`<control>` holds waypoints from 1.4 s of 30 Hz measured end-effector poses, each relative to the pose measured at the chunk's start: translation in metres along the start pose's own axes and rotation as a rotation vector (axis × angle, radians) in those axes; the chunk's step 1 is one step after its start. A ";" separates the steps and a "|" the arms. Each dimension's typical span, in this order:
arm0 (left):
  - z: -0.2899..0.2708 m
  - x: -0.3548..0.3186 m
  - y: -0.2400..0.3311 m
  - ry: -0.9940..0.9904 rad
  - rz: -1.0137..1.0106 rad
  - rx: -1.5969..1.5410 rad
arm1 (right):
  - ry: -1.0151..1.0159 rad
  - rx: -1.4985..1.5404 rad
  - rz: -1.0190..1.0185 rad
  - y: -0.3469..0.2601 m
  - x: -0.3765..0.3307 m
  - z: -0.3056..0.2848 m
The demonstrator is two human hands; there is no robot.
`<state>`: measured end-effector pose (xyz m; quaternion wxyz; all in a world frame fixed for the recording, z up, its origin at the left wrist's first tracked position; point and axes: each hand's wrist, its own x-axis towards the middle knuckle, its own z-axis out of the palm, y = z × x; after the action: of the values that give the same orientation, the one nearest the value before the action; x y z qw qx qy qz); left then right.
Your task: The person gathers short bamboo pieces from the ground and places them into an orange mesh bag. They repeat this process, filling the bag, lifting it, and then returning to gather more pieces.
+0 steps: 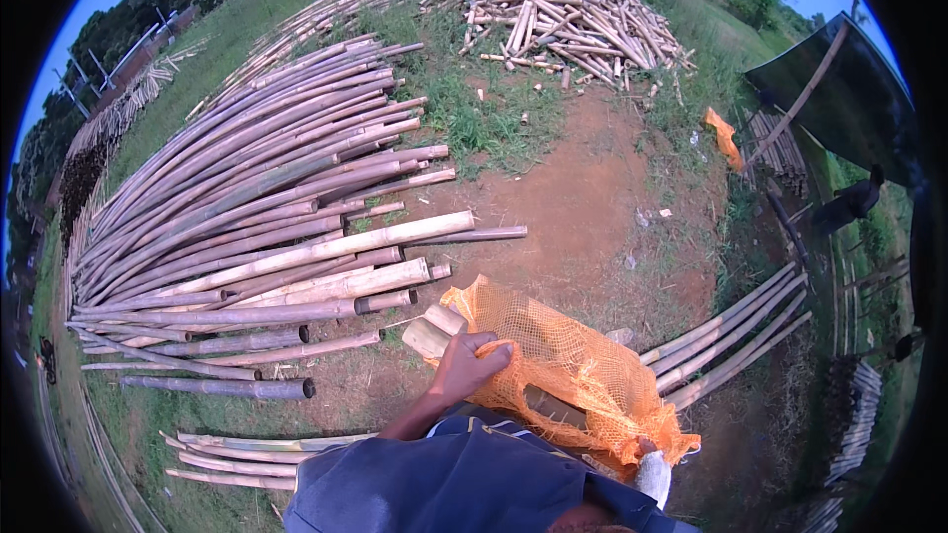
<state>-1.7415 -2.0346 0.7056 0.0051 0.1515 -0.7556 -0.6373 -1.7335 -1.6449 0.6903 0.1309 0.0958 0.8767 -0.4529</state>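
An orange mesh sack (592, 365) stretches across the front of my body. My left hand (472, 367) is closed round the sack's edge at its left end. Short cut bamboo pieces (432, 334) stick out there beside my fingers, and more pale pieces show dimly through the mesh. At the sack's lower right end, the netting bunches at my right hand (652, 472), which has a white covering on it. That hand seems closed on the netting, its fingers mostly hidden by the sack and the frame's lower part.
Long bamboo poles (267, 207) lie fanned out on the left. A heap of short bamboo pieces (573, 15) rises at the back. Several poles (731, 336) lie to the right. A dark canopy (839, 89) stands at far right, with a person (854, 199) below and an orange sack (724, 138) nearby.
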 end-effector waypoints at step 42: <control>0.061 1.039 0.234 0.135 0.075 -0.140 | 0.090 0.288 -0.015 -0.380 0.952 -0.029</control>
<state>-2.7975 -2.1875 0.7272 0.0905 0.1651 -0.7122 -0.6762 -2.7484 -1.7906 0.6974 0.0729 0.1272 0.8083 -0.5703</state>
